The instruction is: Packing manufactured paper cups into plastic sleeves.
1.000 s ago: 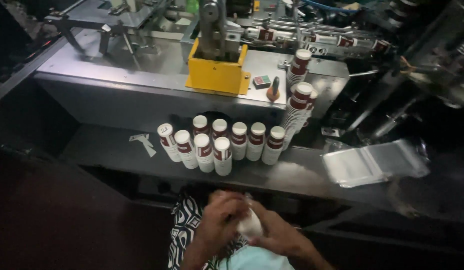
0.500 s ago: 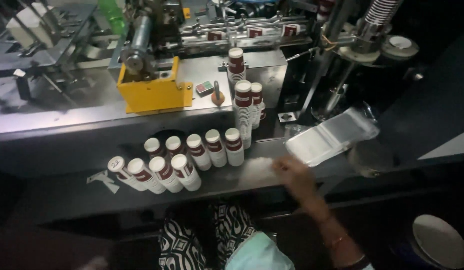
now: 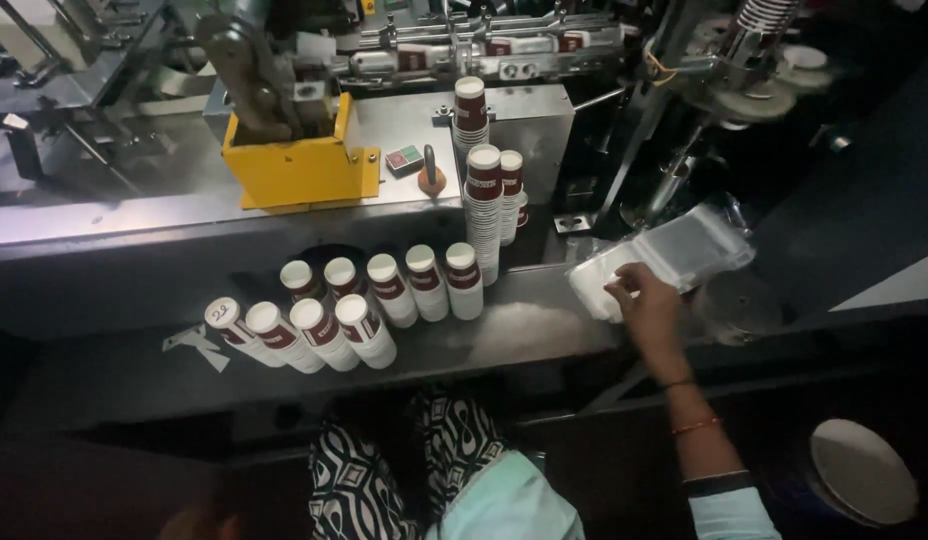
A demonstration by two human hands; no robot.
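The right hand point(image 3: 646, 303), fingers loosely spread, touches the near-left end of the clear plastic bag stack point(image 3: 674, 255), whose long axis runs up-right away from it; the left hand is out of view.

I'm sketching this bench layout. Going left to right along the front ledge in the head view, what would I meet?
Small grey bracket → front row of cup stacks lying down → back row of cup stacks → right hand touching the clear plastic bags → round plate low at far right.

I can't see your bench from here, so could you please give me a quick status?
Right hand on the stack of clear plastic bags, fingers open. Left hand out of view. Upturned paper cup stacks stand apart to its left.
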